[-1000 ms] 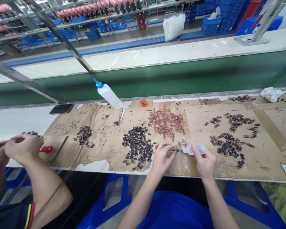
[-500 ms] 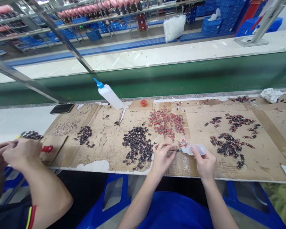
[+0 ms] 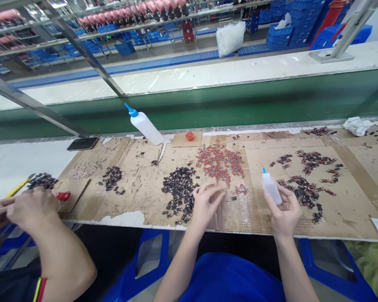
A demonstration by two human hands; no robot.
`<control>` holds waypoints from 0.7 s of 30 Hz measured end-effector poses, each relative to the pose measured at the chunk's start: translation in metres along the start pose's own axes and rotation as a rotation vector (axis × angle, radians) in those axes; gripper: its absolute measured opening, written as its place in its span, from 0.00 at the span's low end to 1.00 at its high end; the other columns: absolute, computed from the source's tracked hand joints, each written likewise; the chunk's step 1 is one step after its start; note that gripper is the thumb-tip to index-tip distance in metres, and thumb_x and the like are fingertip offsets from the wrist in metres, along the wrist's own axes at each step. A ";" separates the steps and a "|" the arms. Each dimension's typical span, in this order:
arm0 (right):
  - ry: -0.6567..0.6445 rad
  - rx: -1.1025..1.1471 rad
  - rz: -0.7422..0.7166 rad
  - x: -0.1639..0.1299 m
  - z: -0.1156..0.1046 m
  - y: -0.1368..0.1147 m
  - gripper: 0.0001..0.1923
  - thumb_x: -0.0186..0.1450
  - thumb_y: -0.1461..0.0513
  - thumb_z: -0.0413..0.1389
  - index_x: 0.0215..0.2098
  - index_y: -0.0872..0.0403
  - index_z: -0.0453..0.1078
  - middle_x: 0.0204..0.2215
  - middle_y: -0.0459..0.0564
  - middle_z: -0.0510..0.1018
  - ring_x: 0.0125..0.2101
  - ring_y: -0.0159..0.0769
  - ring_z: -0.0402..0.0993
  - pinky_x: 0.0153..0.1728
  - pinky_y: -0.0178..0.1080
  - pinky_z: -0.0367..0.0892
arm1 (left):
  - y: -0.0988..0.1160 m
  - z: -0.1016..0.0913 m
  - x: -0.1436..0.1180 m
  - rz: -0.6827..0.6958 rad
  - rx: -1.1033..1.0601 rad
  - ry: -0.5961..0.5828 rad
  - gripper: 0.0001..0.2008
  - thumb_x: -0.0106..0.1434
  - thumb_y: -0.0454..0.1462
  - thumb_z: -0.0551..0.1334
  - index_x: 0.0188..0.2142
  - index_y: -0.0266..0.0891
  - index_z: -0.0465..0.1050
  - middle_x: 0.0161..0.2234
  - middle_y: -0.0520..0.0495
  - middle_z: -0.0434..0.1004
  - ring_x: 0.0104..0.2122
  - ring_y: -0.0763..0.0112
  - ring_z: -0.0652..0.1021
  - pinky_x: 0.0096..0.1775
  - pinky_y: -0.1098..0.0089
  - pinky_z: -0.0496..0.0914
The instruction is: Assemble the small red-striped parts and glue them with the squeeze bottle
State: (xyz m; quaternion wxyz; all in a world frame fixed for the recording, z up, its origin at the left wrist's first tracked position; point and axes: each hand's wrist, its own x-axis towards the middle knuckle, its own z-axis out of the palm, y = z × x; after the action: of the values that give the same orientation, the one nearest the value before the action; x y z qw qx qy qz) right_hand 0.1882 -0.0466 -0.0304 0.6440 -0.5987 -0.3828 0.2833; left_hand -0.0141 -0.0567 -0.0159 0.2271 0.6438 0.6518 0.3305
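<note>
My right hand [image 3: 285, 209] grips a small translucent squeeze bottle [image 3: 271, 188], its blue nozzle pointing up and away from me. Just right of the black parts pile [image 3: 180, 188], my left hand [image 3: 208, 203] hovers slightly smeared by motion, thumb and fingers apart and nothing visible between them. A single small black part [image 3: 233, 198] lies on the cardboard [image 3: 258, 218] between my hands. Beyond it is a spread of small red-and-black parts [image 3: 219, 161]. Right of the bottle sits a heap of joined black and red pieces [image 3: 302, 191].
A large white bottle [image 3: 146, 128] with a blue nozzle leans at the back near a red cap-like dish [image 3: 189, 136]. At left, a co-worker's hands [image 3: 31, 209] work beside a yellow-handled tool [image 3: 19, 186]. A phone [image 3: 82, 144] and crumpled tissue [image 3: 358, 125] lie farther back.
My right hand has moved right and tipped the bottle upright, away from my left hand. My left hand has let go of the small black part and drawn back left.
</note>
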 end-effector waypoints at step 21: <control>0.050 -0.300 -0.461 -0.010 -0.019 -0.015 0.31 0.55 0.57 0.64 0.55 0.56 0.64 0.46 0.59 0.74 0.46 0.47 0.73 0.38 0.45 0.71 | 0.004 0.014 0.029 -0.132 0.321 0.099 0.06 0.63 0.31 0.61 0.32 0.40 0.77 0.44 0.42 0.75 0.50 0.55 0.67 0.50 0.52 0.58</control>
State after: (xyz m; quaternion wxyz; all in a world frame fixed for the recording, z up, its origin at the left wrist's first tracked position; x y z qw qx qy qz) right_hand 0.1975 -0.0671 -0.0172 0.6048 -0.5913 -0.5306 0.0547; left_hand -0.0027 -0.0261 -0.0188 0.1102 0.6104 0.7475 0.2376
